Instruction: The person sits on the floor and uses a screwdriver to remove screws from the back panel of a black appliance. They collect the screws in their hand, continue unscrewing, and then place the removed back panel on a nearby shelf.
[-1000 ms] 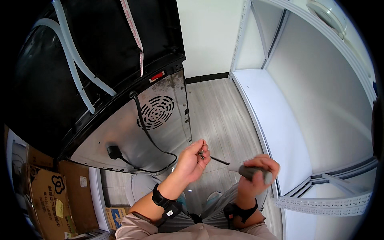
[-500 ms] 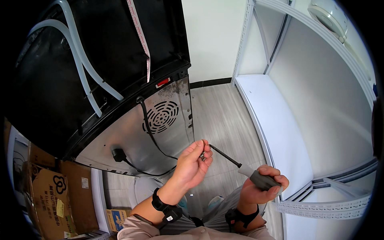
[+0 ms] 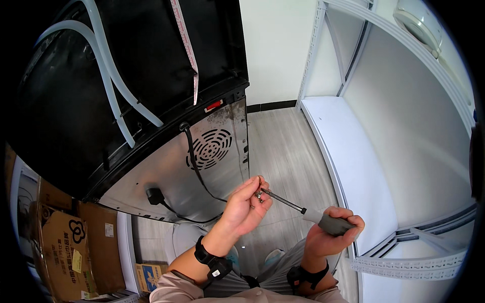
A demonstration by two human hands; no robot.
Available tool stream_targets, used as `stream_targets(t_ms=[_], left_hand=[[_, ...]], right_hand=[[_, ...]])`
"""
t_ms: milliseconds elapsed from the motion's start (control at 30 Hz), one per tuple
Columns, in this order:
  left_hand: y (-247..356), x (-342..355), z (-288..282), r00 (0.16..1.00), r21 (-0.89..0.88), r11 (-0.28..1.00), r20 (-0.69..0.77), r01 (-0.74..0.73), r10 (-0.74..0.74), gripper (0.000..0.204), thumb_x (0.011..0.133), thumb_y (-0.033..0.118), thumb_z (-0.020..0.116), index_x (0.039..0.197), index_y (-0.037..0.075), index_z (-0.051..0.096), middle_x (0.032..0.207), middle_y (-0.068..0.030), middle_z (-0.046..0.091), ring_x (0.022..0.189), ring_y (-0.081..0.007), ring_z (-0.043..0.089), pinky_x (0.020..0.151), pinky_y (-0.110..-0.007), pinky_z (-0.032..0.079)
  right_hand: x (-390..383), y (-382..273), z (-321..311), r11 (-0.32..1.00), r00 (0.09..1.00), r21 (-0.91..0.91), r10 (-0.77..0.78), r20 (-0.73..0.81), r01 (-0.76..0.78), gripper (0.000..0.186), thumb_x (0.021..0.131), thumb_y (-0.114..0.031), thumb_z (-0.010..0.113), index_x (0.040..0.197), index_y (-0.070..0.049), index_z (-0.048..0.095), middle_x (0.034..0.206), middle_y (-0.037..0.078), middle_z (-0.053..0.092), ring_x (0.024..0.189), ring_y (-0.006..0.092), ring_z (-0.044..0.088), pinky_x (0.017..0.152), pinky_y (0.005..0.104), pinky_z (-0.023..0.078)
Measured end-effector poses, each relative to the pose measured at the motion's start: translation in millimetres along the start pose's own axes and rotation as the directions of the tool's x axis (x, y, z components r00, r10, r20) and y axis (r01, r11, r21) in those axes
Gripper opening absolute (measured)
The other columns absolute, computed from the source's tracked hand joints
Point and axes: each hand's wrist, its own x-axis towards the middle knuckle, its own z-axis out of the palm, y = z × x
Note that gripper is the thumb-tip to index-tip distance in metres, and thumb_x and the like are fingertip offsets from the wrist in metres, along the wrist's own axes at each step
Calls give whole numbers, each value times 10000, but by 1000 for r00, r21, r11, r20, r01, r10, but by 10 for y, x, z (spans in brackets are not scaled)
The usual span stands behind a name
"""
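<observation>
My right hand [image 3: 331, 235] is wrapped round the grey handle of a screwdriver [image 3: 284, 202], whose dark shaft slants up and left. The screwdriver's tip meets the fingers of my left hand [image 3: 246, 204]. Several small metal screws [image 3: 260, 197] show between the curled fingers of that hand, with thumb and forefinger pinched together. Beyond my hands stands a black appliance [image 3: 166, 65] with a bare metal lower back panel [image 3: 139, 189]. A black cord [image 3: 197, 169] and a plug [image 3: 154, 196] hang against this panel, near a round slotted vent [image 3: 212, 149].
Two pale hoses [image 3: 103, 65] and a white-and-red strip [image 3: 187, 43] run down the appliance's black back. At the right stands a white metal shelf rack [image 3: 348, 151]. Cardboard boxes [image 3: 63, 252] sit on a shelf at the lower left. Grey wood-look flooring [image 3: 283, 141] lies between.
The view has shifted slightly, so the appliance sits a little farther right. My left fingers have opened a bit, showing more of the screws. The screwdriver stays at my left fingertips.
</observation>
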Motion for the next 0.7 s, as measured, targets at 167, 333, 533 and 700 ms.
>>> stream_targets(t_ms=[167, 333, 533, 700], left_hand=[[-45, 6, 6, 999, -113, 994, 41, -5, 10, 175, 1010, 210, 485, 988, 72, 590, 905, -21, 588, 780, -118, 526, 663, -265, 423], [-48, -25, 43, 996, -205, 975, 10, -82, 86, 156, 1003, 212, 512, 992, 81, 596, 917, -9, 582, 836, -117, 538, 713, -251, 460], [24, -45, 126, 987, -280, 946, -28, -161, 160, 147, 993, 205, 534, 981, 74, 600, 929, -3, 557, 858, -111, 537, 771, -218, 500], [108, -77, 181, 972, -286, 929, -74, -235, 223, 153, 991, 222, 543, 977, 82, 602, 902, -1, 550, 827, -103, 518, 737, -205, 492]], right_hand=[[-60, 62, -22, 991, 999, -126, -40, -34, 35, 374, 996, -444, 347, 1036, -73, 376, 783, 174, 617, 645, 198, 541, 599, 316, 454], [-134, 66, 17, 997, 998, -70, -8, 64, 12, 362, 1005, -458, 397, 1052, -99, 417, 876, 160, 612, 719, 213, 564, 664, 324, 484], [-256, 47, 66, 987, 987, -142, -50, 151, 71, 447, 973, -515, 450, 1074, -83, 395, 898, 184, 605, 765, 216, 569, 690, 314, 489], [-377, 71, 92, 978, 981, -201, -15, 193, 54, 495, 948, -524, 492, 1081, -60, 382, 918, 216, 594, 757, 220, 564, 673, 321, 512]])
